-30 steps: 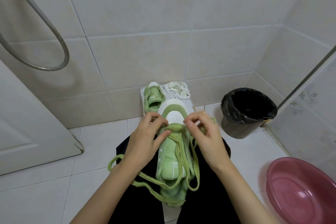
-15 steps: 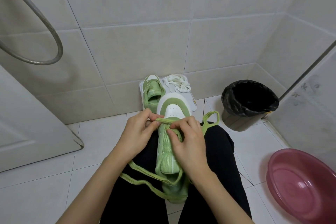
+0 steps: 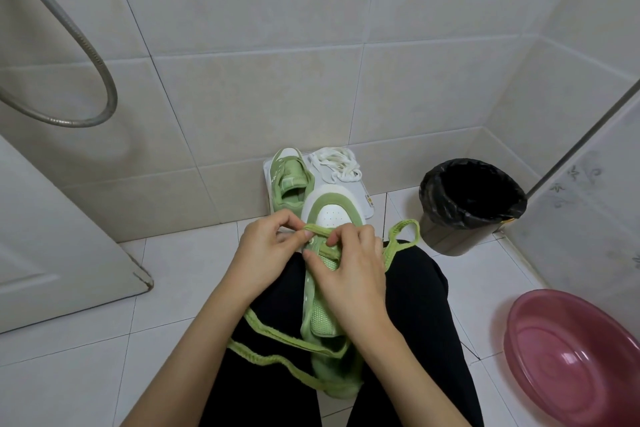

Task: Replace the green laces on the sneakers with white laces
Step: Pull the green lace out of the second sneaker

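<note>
The sneaker (image 3: 330, 215) lies on the person's lap with its white toe pointing away. The left hand (image 3: 266, 253) is at the left side of the sneaker, and its thumb and forefinger pinch the green lace (image 3: 317, 229) just behind the toe. The right hand (image 3: 353, 274) lies over the tongue, and its fingers are curled on the same lace. Loose lace hangs on both sides of the sneaker. Beyond the sneaker stand the second sneaker (image 3: 289, 184) and the white laces (image 3: 334, 163). To the right of it are a black bin (image 3: 471, 204) and a pink basin (image 3: 571, 357).
</note>
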Motion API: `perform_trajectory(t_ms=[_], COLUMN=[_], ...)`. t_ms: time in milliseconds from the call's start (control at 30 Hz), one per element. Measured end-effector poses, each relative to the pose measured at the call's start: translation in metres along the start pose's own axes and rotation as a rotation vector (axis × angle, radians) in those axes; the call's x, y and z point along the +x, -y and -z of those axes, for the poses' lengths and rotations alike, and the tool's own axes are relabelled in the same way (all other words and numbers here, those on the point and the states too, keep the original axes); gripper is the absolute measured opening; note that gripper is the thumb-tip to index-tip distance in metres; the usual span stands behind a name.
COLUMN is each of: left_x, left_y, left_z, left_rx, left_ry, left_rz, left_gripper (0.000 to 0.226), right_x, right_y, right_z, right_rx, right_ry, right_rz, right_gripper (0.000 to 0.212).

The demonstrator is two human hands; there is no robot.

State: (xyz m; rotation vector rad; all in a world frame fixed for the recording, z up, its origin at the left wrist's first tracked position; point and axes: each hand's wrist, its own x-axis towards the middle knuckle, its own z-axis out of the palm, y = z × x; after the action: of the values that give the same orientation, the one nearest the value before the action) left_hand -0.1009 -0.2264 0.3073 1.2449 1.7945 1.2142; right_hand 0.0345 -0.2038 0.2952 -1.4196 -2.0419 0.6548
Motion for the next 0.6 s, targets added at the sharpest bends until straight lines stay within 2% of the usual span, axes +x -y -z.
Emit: perform_trajectory(t_ms=[133, 233, 333, 400, 467, 600], left_x=[-0.007, -0.005, 0.0, 0.004, 0.006, 0.009], left_y=[0.008, 0.011, 0.011, 0.011, 0.013, 0.016], left_z=[-0.005, -0.003, 0.003, 0.006, 0.005, 0.001], left_rx=[0.028, -0.002, -0.172, -0.306, -0.332, -0.344], left_ry=[-0.045, -0.032, 0.026, 0.062, 0.053, 0.012], left_rz=[-0.107, -0.153, -0.104, -0.049, -0.023, 0.0], left_gripper=[0.002, 0.006, 0.013, 0.014, 0.012, 0.011], right_x=[0.0, 0.002, -0.001, -0.008, -0.016, -0.03], right_y=[0.009, 0.015, 0.013, 0.012, 0.013, 0.017], right_z=[-0.009, -0.014, -0.017, -0.018, -0.018, -0.017], right_rx=[-0.108, -0.115, -0.016, 0.057, 0.082, -0.11], right_ry=[-0.143, -0.159, -0.142, -0.198, -0.28, -0.412], right_rz=[0.012, -0.025, -0.06, -0.076, -0.071, -0.016], right_gripper=[0.029, 0.028, 0.021, 0.02, 0.022, 0.029])
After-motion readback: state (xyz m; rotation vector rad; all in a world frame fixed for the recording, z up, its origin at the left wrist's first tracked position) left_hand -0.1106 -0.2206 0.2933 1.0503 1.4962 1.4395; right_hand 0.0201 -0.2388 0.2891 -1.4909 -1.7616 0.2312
